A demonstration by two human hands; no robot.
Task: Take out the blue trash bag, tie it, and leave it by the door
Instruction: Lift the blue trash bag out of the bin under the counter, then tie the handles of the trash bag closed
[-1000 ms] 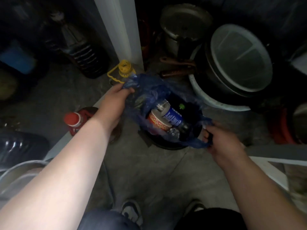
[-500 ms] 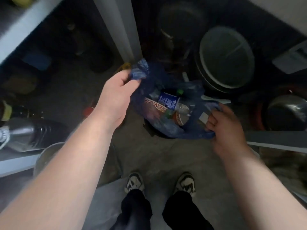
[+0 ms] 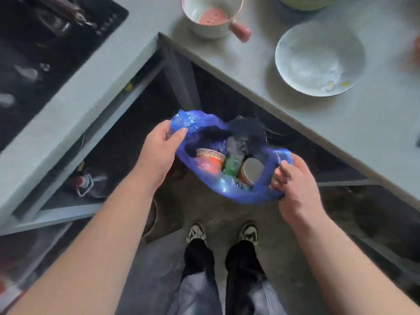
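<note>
The blue trash bag [image 3: 236, 192] hangs open in the air in front of me, above the floor and level with the counter's edge. Inside it lie paper cups, a green wrapper and a bottle. My left hand [image 3: 159, 151] pinches the bag's left handle between thumb and fingers. My right hand [image 3: 295, 185] is closed on the bag's right handle. Both handles are held apart, so the mouth gapes. The door is not in view.
A grey L-shaped counter [image 3: 341, 137] wraps the corner ahead. On it stand a white bowl [image 3: 318, 57] and a cup with pink residue [image 3: 211, 14]. A black cooktop [image 3: 45, 53] lies at left. Bottles sit under the counter [image 3: 86, 180]. My shoes [image 3: 222, 233] stand on the concrete floor.
The bag has risen out from under the counter, clear of the dark bin, with both hands lifting. My view has risen too, and the countertop now shows.
</note>
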